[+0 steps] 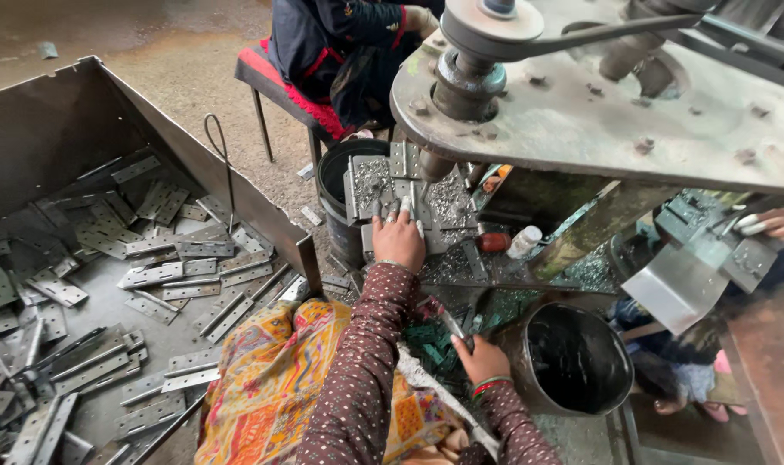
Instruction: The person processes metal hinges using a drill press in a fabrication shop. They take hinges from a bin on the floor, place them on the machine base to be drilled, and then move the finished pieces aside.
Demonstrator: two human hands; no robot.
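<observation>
My left hand (399, 237) reaches forward and lies on grey metal hinge plates (383, 185) on the machine's work table, just below the spindle (468, 86). Its fingertips are wrapped in white and press a plate. My right hand (481, 357), with red and green bangles at the wrist, is closer to me beside a black bucket (573, 357). It is closed on a thin metal piece (450, 324) above a pile of dark green parts (426, 340). Both arms wear brown dotted sleeves.
A large sheet-metal bin (56, 120) on the left holds several loose hinges (164, 275). A yellow patterned cloth (271, 379) covers my lap. The heavy machine head (598, 112) overhangs. Another person sits on a red stool (259, 69); someone else's hand (779, 222) works at the right.
</observation>
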